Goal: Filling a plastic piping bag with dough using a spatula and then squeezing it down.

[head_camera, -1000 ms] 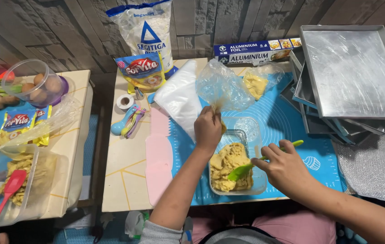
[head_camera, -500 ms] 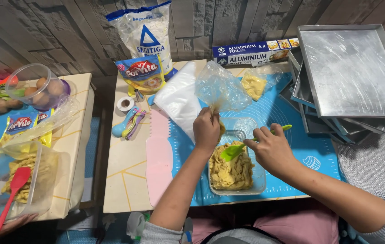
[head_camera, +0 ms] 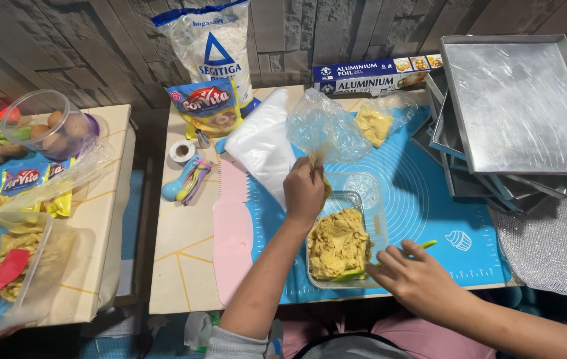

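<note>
The left hand (head_camera: 303, 189) is shut tight on the neck of a clear plastic bag (head_camera: 326, 129), held up over the clear tub (head_camera: 380, 223). The right hand (head_camera: 416, 279) is closed on a green spatula (head_camera: 403, 251), with its tip in the yellow dough (head_camera: 338, 242). The tub sits on the blue mat (head_camera: 429, 199) on the desk (head_camera: 183, 259). I think small scoops work best, with the bag mouth kept wide and low.

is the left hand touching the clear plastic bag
Touching: the head view shows the left hand gripping the clear plastic bag by its neck.
</note>
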